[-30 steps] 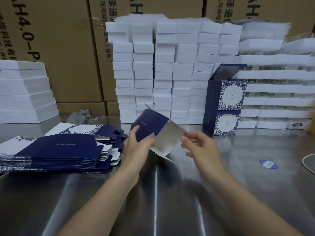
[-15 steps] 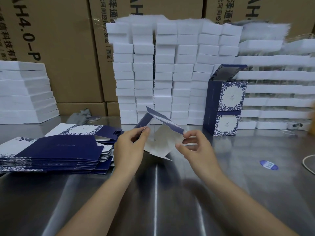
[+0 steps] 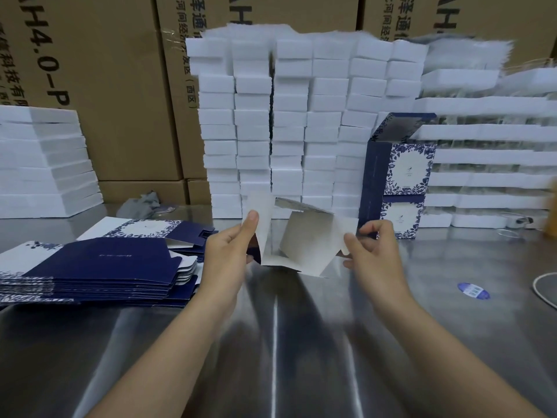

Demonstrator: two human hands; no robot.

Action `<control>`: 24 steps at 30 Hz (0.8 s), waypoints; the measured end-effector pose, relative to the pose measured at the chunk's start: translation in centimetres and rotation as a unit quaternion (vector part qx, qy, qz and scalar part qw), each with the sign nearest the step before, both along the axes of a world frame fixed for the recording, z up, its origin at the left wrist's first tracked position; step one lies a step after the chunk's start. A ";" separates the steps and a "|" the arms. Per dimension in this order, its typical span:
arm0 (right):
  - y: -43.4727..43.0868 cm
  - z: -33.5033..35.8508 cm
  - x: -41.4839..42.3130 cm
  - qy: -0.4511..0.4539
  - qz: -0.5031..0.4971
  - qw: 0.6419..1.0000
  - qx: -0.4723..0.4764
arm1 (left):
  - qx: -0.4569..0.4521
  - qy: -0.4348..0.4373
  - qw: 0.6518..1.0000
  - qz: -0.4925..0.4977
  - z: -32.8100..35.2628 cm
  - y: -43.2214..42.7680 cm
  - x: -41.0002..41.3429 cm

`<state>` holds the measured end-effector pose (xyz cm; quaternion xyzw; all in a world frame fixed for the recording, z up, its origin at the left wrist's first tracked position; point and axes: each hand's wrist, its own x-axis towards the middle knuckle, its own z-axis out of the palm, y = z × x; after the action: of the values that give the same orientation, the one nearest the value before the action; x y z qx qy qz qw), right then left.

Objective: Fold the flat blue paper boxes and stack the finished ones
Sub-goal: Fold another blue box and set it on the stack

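Between my hands a half-opened blue paper box (image 3: 304,239) shows its silver-white inside, just above the steel table (image 3: 277,342). My left hand (image 3: 229,254) pinches its left flap, thumb up. My right hand (image 3: 373,251) grips its right flap. A pile of flat blue boxes (image 3: 90,267) lies to the left. Two finished blue-and-white boxes (image 3: 398,176) stand stacked at the back right, the top one with its lid open.
White foam blocks (image 3: 301,116) are stacked in tall columns behind the work, with more at the left (image 3: 45,158) and right. Brown cartons form the back wall. A blue oval sticker (image 3: 473,291) and a white cord (image 3: 542,291) lie on the right.
The box was turned and pulled open: its blue outer face now points away and the pale inside faces me. Both hands moved apart to hold opposite flaps.
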<state>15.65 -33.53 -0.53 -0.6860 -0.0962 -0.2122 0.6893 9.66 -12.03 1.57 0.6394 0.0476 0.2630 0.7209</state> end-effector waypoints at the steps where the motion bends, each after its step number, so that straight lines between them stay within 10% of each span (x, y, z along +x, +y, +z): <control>1: -0.2 0.3 0.1 0.012 0.012 0.999 0.028 | -0.035 0.006 0.999 -0.002 0.1 0.0 0.1; 7: -1.4 1.7 0.2 0.107 0.127 0.964 0.209 | -0.180 0.020 0.982 -0.052 0.4 1.1 0.6; 15: -0.5 2.1 -1.2 -0.080 0.029 0.994 0.072 | 0.229 -0.161 0.955 0.100 -0.3 1.2 0.1; 24: -0.9 2.6 -1.6 -0.096 -0.011 0.993 0.073 | 0.285 -0.024 0.956 -0.064 0.8 2.7 -0.3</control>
<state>14.04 -34.45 2.08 -0.6114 -0.1382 -0.2911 0.7227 9.36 -9.33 2.36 0.8136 -0.0882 0.2345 0.5246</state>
